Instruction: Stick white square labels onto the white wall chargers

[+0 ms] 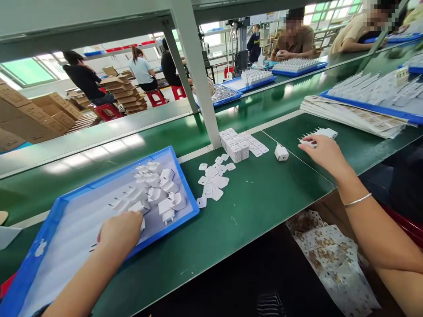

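Observation:
My left hand point(120, 231) reaches into a blue tray point(66, 202) at the near left and closes around a white plug adapter point(142, 224) among several white adapters point(158, 189) lying in it. My right hand point(322, 149) stretches out to the right and holds a white adapter point(308, 143) at the end of a row of adapters point(322, 133) on the green bench. One single adapter point(281, 152) stands between the hands. Small white labels point(213, 182) lie loose beside the tray, with a stacked block of them point(243, 145) behind.
A grey post point(198, 75) rises from the green bench point(251, 207). A stack of printed sheets point(353, 116) and blue trays of parts point(376, 94) lie at the right. Other people sit at benches behind; cardboard boxes point(36, 114) stand at the far left.

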The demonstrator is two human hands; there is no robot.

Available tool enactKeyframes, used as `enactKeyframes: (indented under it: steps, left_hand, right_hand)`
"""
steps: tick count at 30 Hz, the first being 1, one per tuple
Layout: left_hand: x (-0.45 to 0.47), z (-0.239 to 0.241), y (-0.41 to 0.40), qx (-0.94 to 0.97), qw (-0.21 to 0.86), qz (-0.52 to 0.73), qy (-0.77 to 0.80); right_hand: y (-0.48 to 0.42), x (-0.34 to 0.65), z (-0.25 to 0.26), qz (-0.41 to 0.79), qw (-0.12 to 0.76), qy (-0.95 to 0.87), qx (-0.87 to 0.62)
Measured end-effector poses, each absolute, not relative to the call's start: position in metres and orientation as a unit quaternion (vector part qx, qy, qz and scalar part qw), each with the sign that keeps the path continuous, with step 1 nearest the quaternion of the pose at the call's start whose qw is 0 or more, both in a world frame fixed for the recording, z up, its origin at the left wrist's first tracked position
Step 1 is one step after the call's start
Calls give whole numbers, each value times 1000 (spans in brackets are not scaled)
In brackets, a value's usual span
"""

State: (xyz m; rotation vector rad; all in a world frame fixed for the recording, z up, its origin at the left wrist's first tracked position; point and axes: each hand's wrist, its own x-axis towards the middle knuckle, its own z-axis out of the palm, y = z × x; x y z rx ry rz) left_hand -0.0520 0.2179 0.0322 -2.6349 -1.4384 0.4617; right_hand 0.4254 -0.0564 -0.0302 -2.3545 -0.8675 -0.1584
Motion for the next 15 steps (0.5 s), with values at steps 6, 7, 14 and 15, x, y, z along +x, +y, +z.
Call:
enactKeyframes:
  steps: [6,7,14,15]
  left_hand:
    - [-26,27,220,-836,138,230,-478]
    - [-26,24,221,-843,148,226,-466]
    - [-37,18,238,-886,197,185,-376]
    - [-37,21,235,-886,204,183,-375]
  right_hand:
    - [-60,395,-58,-57,270,-361,-891]
    - [-54,387,-58,-62,259,-374,-888]
    - [-14,376,-34,-46,159,-397,-903]
    - [-12,380,-31,-41,149,-388,-909]
